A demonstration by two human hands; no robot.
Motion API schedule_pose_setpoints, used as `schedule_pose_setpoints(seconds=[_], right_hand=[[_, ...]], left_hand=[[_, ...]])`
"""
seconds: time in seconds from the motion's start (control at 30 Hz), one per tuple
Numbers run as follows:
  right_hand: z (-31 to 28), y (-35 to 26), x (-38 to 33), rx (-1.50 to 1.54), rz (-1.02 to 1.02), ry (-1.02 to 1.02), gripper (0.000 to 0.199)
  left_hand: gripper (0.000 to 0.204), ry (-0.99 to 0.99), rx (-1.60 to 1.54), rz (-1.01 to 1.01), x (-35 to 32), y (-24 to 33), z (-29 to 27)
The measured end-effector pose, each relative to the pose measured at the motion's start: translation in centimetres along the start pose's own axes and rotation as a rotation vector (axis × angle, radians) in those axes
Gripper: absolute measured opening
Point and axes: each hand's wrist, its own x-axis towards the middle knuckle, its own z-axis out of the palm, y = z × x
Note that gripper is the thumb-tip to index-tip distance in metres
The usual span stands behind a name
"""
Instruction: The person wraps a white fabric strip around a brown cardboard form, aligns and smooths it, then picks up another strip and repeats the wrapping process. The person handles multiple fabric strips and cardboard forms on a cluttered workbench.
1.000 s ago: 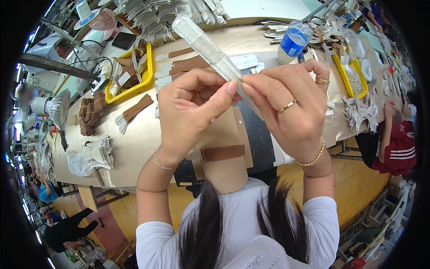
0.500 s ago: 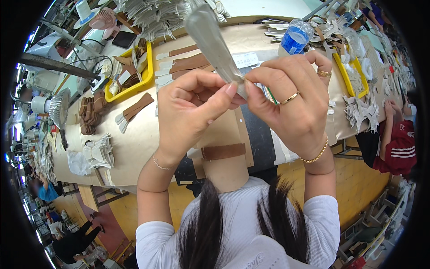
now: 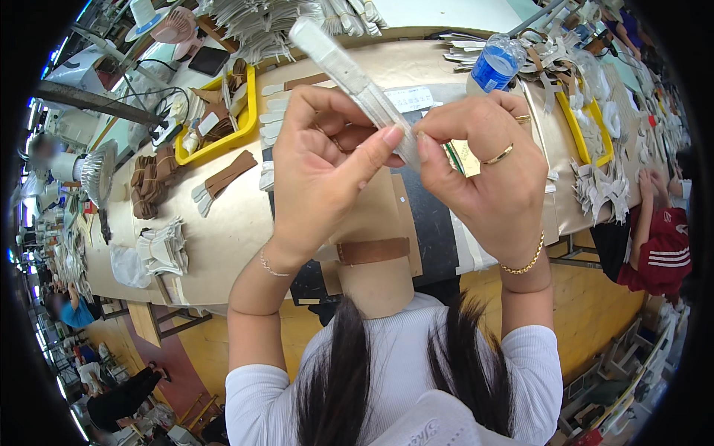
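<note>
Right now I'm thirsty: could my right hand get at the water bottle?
Probably yes, once freed. The right hand is pinching the clear strip with the left hand; the bottle stands just beyond it on the table, nothing between.

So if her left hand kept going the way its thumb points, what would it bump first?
Almost at once the right hand: the left hand points its thumb at that hand's fingertips, both pinching the clear strip. Depth is unclear.
</note>
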Motion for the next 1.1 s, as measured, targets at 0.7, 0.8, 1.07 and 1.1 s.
schedule_pose_setpoints(seconds=[0.7,0.8,1.07,1.1], right_hand=[[1.1,0.5,-0.3,0.684,0.521,-0.157,0.013],[1.1,0.5,-0.2,0.741,0.571,-0.174,0.012],[0.5,1.7,-0.6,0.924,0.585,-0.295,0.014],[0.6,1.8,-0.6,0.903,0.556,-0.31,0.012]], left_hand=[[0.045,-0.029,0.254,0.109,-1.3,1.0,-0.8],[0.044,-0.031,0.229,0.125,-1.4,0.8,-0.8],[0.036,-0.197,0.523,0.236,-0.6,0.3,-1.9],[0.036,-0.178,0.514,0.204,-0.6,0.4,-1.7]])
